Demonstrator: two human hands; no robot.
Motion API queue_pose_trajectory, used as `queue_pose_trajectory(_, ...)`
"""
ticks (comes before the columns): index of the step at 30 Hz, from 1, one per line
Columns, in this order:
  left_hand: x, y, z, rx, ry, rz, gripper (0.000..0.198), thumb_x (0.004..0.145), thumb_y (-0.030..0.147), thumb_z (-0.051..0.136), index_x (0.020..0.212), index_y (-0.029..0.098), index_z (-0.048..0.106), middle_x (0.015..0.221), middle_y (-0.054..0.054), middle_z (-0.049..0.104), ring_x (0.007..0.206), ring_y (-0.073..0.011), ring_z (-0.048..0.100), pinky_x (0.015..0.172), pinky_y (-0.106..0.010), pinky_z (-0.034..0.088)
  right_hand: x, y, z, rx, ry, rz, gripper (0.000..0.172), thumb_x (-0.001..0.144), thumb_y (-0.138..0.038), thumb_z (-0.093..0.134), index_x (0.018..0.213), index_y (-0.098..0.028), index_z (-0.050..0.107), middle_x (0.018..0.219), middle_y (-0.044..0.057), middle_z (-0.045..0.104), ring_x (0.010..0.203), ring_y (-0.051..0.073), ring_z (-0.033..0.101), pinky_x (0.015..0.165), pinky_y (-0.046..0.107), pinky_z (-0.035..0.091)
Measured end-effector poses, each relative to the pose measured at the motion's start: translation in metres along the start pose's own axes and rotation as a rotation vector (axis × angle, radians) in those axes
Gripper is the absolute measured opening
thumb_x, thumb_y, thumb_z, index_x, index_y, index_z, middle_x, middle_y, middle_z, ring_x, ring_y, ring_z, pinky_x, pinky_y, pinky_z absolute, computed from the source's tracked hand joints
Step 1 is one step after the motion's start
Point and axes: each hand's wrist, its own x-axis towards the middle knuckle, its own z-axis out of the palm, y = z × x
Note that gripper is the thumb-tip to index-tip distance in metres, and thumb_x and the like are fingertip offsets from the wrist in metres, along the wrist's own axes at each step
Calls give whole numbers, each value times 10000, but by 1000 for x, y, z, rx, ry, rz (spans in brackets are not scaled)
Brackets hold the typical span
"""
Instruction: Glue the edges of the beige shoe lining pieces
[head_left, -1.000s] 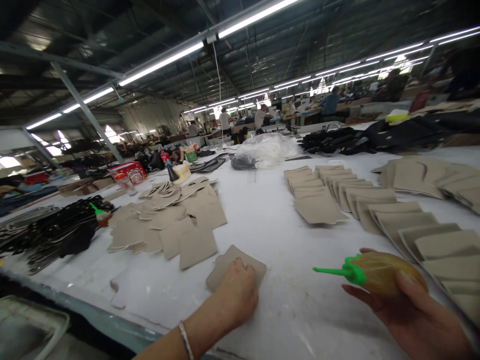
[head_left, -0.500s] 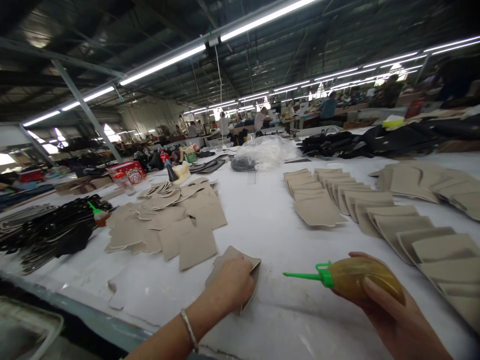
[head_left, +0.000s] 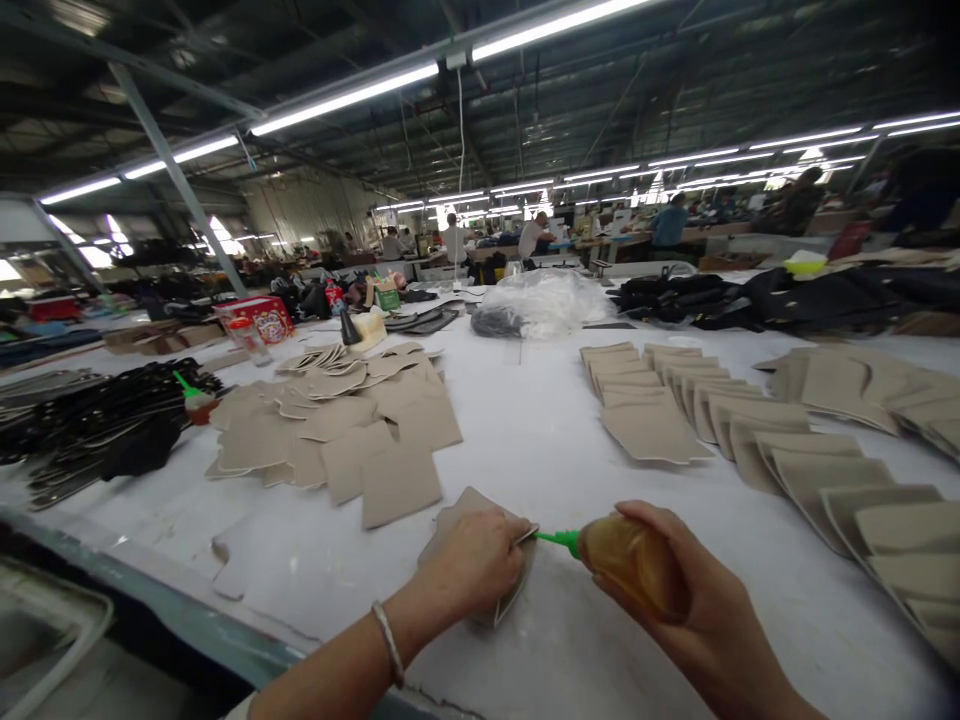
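Note:
My left hand [head_left: 472,560] is closed on a beige cut piece [head_left: 465,510] that lies on the white table [head_left: 525,440], lifting its right edge. My right hand [head_left: 675,610] grips an amber squeeze bottle [head_left: 630,562] with a green nozzle [head_left: 559,539]. The nozzle tip touches the lifted edge of the piece beside my left fingers. A metal bracelet [head_left: 388,642] sits on my left wrist.
A loose pile of beige pieces [head_left: 337,430] lies to the left, with overlapping rows of them [head_left: 750,420] to the right. Black parts [head_left: 97,430] are heaped far left, a clear plastic bag [head_left: 540,300] at the back. Other people work at distant tables.
My right hand has carried the bottle leftward until its nozzle meets the piece. My left hand has raised the piece's right edge off the table.

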Motion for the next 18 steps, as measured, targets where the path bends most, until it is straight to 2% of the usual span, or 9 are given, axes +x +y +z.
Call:
queue_pose_trajectory(8,2,1,1,107,-66,-19,326,781,170,441,986,220,690,918,-96,692,856,-270,637,720,-335,462,-2,0,0,-75,-66,-106,442,866,-324,650,1263,-290,459,1152,54,563,982,211,611,831,242,507)
queue_pose_trajectory(14,1,1,1,181,-89,-21,279,814,221,428,988,232,646,931,-64,682,846,-233,636,711,-317,465,-4,3,-1,-105,-2,-25,426,854,-400,663,1221,-289,479,1090,28,585,888,187,628,783,226,524)
queue_pose_trajectory(18,1,1,1,188,-91,-23,264,820,242,427,978,237,639,923,-62,674,833,-233,636,693,-315,464,-5,5,0,-78,-12,23,437,844,-438,669,1214,-294,488,1079,21,596,857,190,639,749,239,535)
